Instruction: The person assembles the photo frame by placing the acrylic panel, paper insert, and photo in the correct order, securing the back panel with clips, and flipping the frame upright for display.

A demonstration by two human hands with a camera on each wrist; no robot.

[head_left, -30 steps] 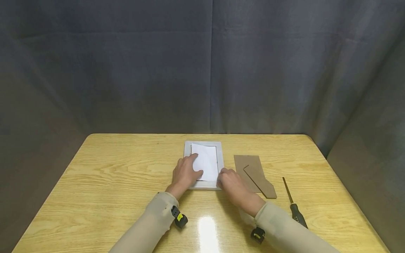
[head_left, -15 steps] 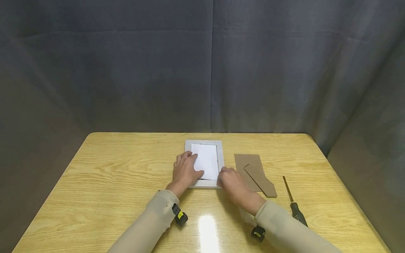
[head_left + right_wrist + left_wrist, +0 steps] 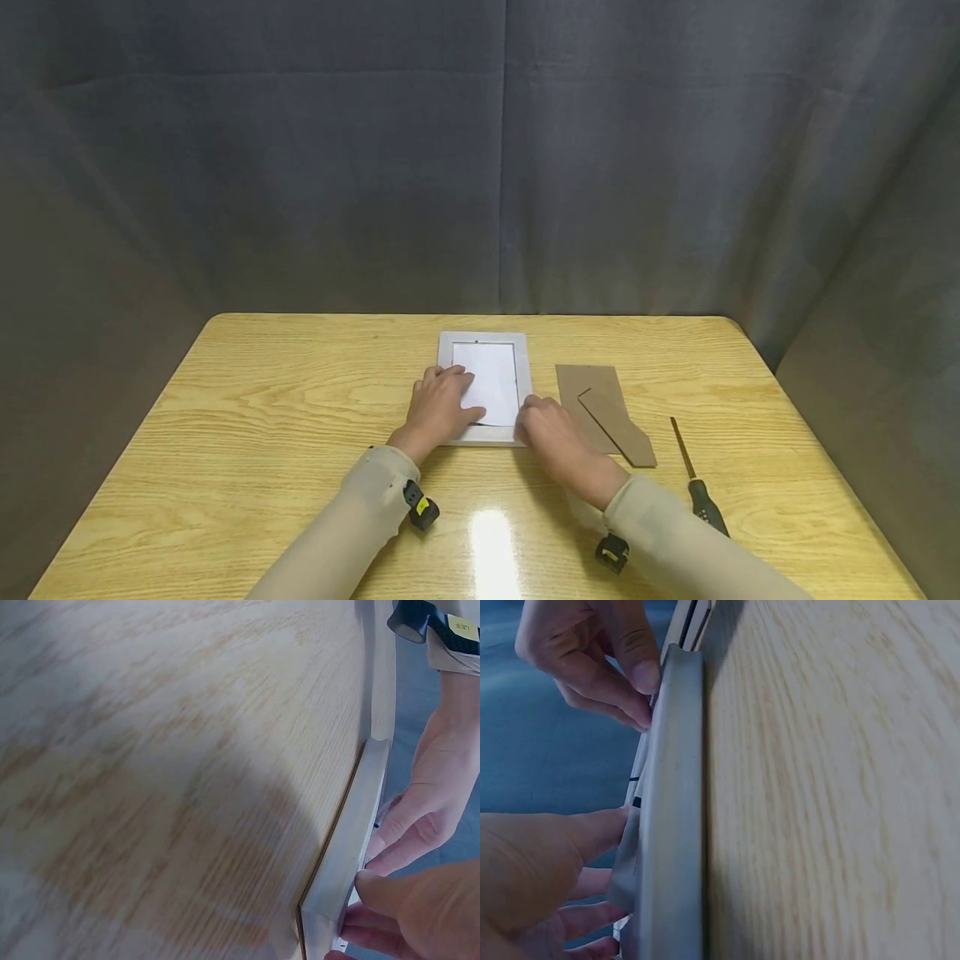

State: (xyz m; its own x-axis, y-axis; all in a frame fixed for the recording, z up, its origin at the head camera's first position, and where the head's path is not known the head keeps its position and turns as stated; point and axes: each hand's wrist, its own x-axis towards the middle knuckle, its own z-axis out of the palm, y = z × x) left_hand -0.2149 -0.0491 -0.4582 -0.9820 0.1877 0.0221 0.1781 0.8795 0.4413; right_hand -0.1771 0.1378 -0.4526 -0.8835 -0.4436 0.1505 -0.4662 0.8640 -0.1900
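Observation:
A white frame (image 3: 486, 436) lies on the table, with a white sheet (image 3: 491, 383) in its recess. My left hand (image 3: 437, 408) rests on the sheet's left part, fingers and thumb spread; the left wrist view shows this hand (image 3: 547, 881) close above the frame's edge (image 3: 676, 787). At the frame's lower right corner, my right hand (image 3: 551, 433) has curled fingers and grips the border. In the right wrist view the right hand (image 3: 420, 907) has its thumb against the frame (image 3: 349, 817). Its fingertips are partly hidden.
Right of the frame lies a brown backing board (image 3: 592, 383) with an angled stand piece (image 3: 618, 429) on it. Farther right is a screwdriver (image 3: 703, 500) with a dark handle. A grey curtain (image 3: 480, 167) hangs behind the table (image 3: 262, 467).
The sheet has shifted left and lies straighter within the frame's recess. My left hand has moved slightly down, its fingers now further over the sheet. The right hand has stayed at the corner.

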